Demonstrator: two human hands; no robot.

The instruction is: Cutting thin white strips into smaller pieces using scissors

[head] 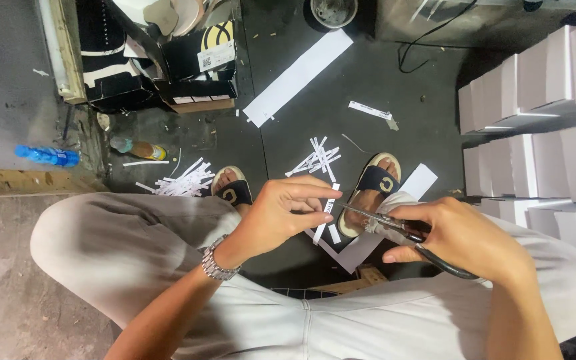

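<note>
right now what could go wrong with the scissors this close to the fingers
1. The black-handled metal scissors in the right hand point their blades at the left hand, whose fingertips pinch the narrow white paper strip; a slip could nick them.
2. Cut pieces may drop among the scattered white paper slips on the dark floor and get mixed up.
</note>
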